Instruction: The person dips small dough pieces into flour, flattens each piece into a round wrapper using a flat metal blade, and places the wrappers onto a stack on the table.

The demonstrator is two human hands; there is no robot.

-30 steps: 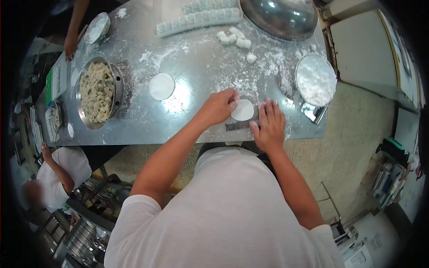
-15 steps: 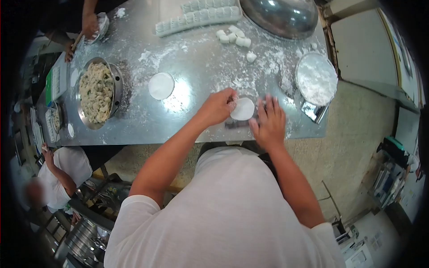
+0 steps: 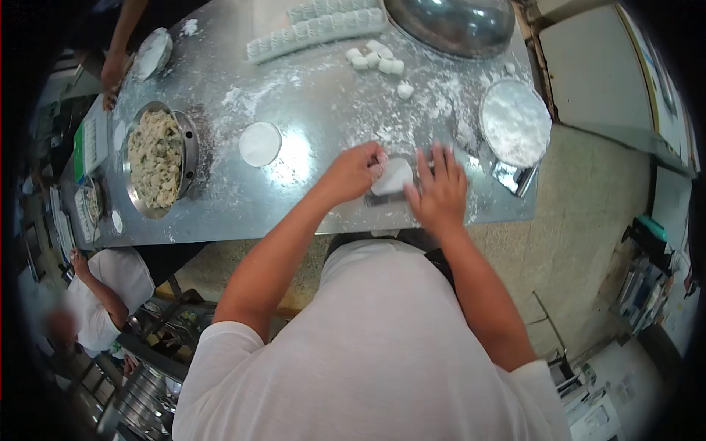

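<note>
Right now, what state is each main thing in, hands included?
Wrapper: thin, slightly blurred, edge pinched
Left hand: fingers closed on wrapper
Right hand: palm down, fingers spread
Wrapper stack: round, flat
Dough pieces: cut, mostly clustered
Filling: chopped, heaped
Large metal bowl: apparently upside down
Steel table: powder-dusted

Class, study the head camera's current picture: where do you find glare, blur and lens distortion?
Head view: bright glare whitens the steel table just to the picture-right of the round white dough wrappers; head view: smaller highlights gleam on the large metal bowl; head view: the fingertips of the right hand look slightly smeared; head view: the wide lens bends the outer surroundings and leaves black corners.
</note>
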